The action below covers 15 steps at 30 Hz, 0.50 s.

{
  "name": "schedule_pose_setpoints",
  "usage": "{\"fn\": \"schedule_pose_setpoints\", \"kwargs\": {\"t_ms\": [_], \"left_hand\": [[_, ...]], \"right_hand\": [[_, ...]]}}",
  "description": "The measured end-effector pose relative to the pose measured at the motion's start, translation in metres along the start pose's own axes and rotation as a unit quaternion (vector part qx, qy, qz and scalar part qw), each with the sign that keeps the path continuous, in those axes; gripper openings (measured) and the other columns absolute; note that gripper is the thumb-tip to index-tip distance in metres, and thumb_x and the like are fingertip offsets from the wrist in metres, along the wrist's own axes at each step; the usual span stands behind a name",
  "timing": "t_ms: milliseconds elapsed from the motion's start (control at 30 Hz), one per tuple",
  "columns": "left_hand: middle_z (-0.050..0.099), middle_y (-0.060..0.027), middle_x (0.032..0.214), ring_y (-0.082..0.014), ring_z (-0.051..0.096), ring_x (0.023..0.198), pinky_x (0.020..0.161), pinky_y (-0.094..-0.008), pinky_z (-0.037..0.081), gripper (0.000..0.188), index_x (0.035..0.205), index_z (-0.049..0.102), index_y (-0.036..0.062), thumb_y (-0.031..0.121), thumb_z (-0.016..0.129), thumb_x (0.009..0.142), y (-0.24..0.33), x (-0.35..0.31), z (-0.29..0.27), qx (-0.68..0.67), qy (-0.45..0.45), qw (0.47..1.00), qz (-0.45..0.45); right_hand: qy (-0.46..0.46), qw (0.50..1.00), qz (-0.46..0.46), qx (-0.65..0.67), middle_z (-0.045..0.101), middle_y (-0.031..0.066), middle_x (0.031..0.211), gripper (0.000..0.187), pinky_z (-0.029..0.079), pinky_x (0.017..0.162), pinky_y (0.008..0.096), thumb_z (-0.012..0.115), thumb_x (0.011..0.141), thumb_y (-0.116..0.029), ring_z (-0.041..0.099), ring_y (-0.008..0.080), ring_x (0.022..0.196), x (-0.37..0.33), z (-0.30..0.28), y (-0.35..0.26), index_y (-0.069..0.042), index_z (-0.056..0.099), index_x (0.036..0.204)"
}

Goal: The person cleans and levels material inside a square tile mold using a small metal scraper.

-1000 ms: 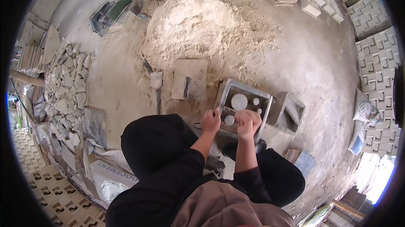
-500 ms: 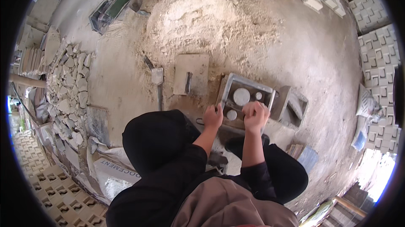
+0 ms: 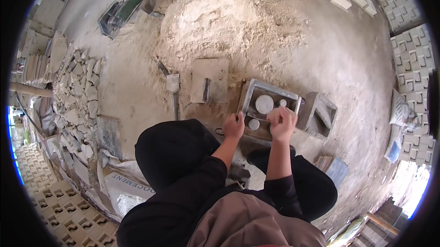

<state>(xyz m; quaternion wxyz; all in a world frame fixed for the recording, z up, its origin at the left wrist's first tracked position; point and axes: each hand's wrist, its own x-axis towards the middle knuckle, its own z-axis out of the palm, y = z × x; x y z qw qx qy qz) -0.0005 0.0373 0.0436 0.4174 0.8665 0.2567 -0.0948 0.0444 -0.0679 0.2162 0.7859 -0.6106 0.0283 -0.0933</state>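
A rectangular mould (image 3: 275, 86) with a grey, dusty frame lies on the ground in front of my knees. Inside it are a large pale disc (image 3: 264, 104) and a smaller round piece (image 3: 254, 124), with a small round knob (image 3: 283, 103) near the far right. My left hand (image 3: 233, 126) is closed at the mould's near left side, its thumb raised along the rim. Over the right part of the mould, my right hand (image 3: 282, 122) is closed with the fingers curled down. Whatever lies under those fingers is hidden.
Left of the mould lie a flat board with a handle (image 3: 209, 81) and a trowel-like tool (image 3: 173, 84). Pale powder (image 3: 220, 17) is heaped beyond. An open grey box mould (image 3: 319, 115) stands at the right. Broken slabs (image 3: 75, 95) are piled far left.
My right hand has shifted slightly to the right and its fist has turned a little over the mould. The left hand stays at the mould's side. The whole view has moved slightly.
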Motion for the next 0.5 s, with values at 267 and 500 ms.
{"fn": "schedule_pose_setpoints", "kwargs": {"t_ms": [267, 500], "left_hand": [[0.057, -0.0143, 0.088, -0.0338, 0.055, 0.084, 0.071, -0.0447, 0.043, 0.043, 0.08, 0.058, 0.0034, 0.043, 0.041, 0.087, 0.004, 0.0, 0.001, 0.007, -0.004, 1.0, 0.004], [0.057, -0.0153, 0.088, -0.0343, 0.055, 0.082, 0.07, -0.045, 0.044, 0.042, 0.079, 0.057, 0.0041, 0.044, 0.044, 0.085, -0.007, -0.001, 0.001, -0.002, 0.009, 1.0, -0.003]], "right_hand": [[-0.024, 1.0, 0.004, -0.016, 0.032, 0.0029, 0.042, 0.041, 0.033, 0.044, 0.0281, 0.037, 0.087, -0.015, 0.032, 0.0134, 0.039, -0.003, -0.004, 0.012, -0.007, 0.031, 0.046], [0.047, 0.995, -0.079, 0.04, 0.032, 0.0015, 0.041, 0.042, 0.036, 0.043, 0.0281, 0.038, 0.085, -0.021, 0.032, 0.0114, 0.037, 0.0, 0.004, 0.008, -0.005, 0.035, 0.046]]}}
